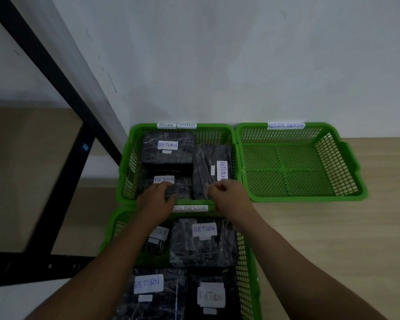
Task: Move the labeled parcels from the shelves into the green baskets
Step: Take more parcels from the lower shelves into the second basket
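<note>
Fingers of the left hand [156, 199] curl over the top of the front parcel [183, 188], with the thumb against its near edge, so the hand grips it. Fingers of the right hand [229, 197] are curled in close, their tips at the near end of the side parcel [208, 167]. Motion blur hides whether they pinch it or only touch it.

Both parcels lie in the far left basket [125, 176], a green mesh tray whose back rim carries paper tags reading RETURN and OVERDUE. Each parcel is a flat dark bundle wrapped in shiny clear film, with a white slip handwritten RETURN. The front parcel sits in the near left part of the basket. The side parcel lies lengthwise along the right wall, its slip turned sideways. A back parcel [168, 146] of the same kind fills the far left corner, just behind the front one.

Just beside it on the right stands the far right basket [310, 199], tagged RETURN OVERDUE. Under the forearms the near basket [247, 273] holds four more wrapped parcels marked RETURN, one partly hidden by the left arm. All three baskets rest on a pale wooden surface [333, 227] by a white wall, with a black shelf frame [56, 77] to the left.
</note>
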